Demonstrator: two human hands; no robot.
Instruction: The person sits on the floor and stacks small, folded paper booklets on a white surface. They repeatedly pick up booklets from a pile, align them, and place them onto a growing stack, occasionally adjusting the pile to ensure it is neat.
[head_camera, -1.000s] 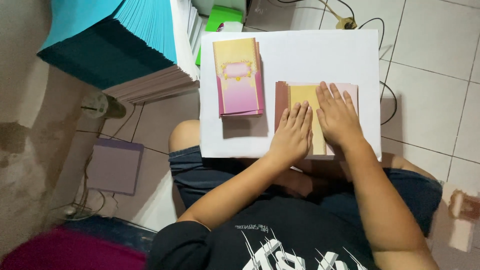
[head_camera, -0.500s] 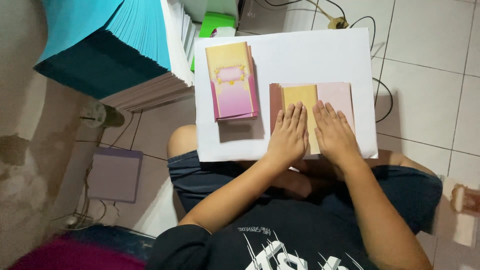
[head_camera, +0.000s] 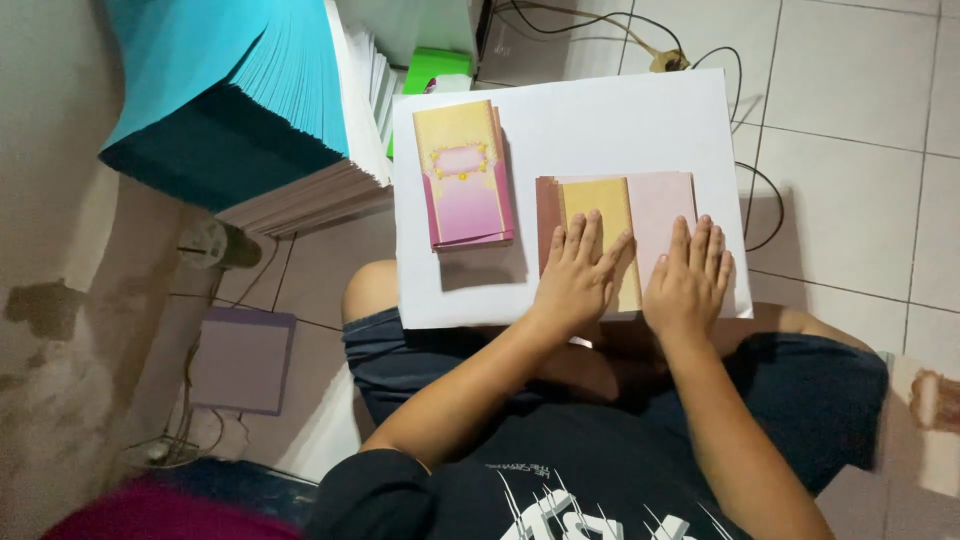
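Left hand (head_camera: 575, 275) and right hand (head_camera: 690, 280) lie flat, fingers spread, holding nothing, pressing our folded card (head_camera: 615, 215). Risk: white board (head_camera: 600, 120) on the lap tips, near-left card stack (head_camera: 465, 175) slides off.

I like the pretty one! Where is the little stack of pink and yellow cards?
The stack of cards lies on the white board's left part, beside the opened card under both hands.

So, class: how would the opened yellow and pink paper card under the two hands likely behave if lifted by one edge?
The opened yellow and pink paper card looks thin and flat, so probably light and floppy. Its visible folds suggest the panels would swing or close. Both the left hand and right hand lie flat on it, so perhaps it springs up.
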